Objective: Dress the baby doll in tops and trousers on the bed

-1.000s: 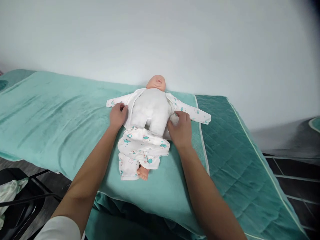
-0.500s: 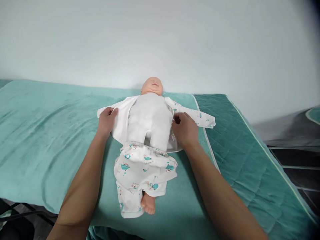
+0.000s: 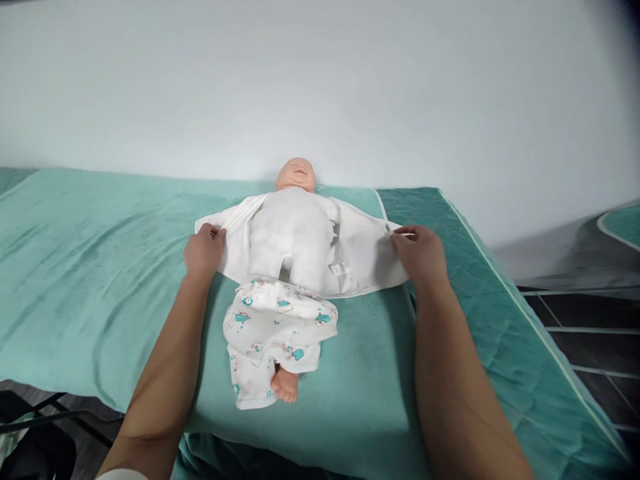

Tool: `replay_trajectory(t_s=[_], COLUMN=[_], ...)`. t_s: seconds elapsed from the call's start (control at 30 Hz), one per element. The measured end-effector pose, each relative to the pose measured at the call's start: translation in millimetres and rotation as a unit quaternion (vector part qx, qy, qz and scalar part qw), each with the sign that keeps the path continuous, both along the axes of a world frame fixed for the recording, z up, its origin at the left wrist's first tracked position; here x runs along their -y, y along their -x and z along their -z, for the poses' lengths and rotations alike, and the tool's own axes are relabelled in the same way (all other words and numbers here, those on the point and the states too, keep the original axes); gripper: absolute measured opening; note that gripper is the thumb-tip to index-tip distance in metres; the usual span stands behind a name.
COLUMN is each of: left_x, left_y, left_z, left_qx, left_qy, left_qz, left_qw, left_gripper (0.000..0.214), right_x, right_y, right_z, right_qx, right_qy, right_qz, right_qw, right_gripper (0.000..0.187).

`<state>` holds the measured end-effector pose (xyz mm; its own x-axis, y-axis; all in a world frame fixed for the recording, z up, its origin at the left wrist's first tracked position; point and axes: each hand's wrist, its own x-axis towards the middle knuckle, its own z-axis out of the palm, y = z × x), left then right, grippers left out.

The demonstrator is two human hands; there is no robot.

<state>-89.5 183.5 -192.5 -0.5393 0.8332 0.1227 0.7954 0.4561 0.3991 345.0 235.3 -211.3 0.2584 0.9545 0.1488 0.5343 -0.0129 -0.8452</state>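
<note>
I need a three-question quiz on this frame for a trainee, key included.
1. What does the right hand hold?
2. True or false: the doll with a pink plastic head and white cloth body lies face down.
3. Fill the blank: a bare ____ shows at the hem of the white fabric trousers with teal prints.

Key: 1. The edge of the open white fabric jacket. 2. False; it lies face up. 3. Foot.
</note>
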Motion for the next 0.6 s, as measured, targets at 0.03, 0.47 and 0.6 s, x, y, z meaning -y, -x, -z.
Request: replay_trajectory(t_s=[0.03, 0.47, 0.6], left_x=[1.6, -4.1, -5.3], left_y=[-1.4, -19.0, -25.4], left_z=[-0.6, 5.2, 5.8], left_qx=[-0.011, -0.106, -0.098], left_qy=[0.009, -0.188, -0.133], left_qz=[-0.002, 0.295, 0.353], left_qw=[1.0, 0.931, 0.921], left_gripper=[0.034, 0.04, 0.05], right_x=[1.9, 14.4, 5.4], right_y=[2.6, 93.7, 88.7], right_z=[0.5, 2.6, 11.1], right_qx=[0.034, 0.232, 0.262], right_qy=[0.007, -0.232, -0.198], right_qz=[0.028, -0.217, -0.168], right_qw=[0.999, 0.919, 0.929], right_gripper=[0.013, 0.05, 0.058])
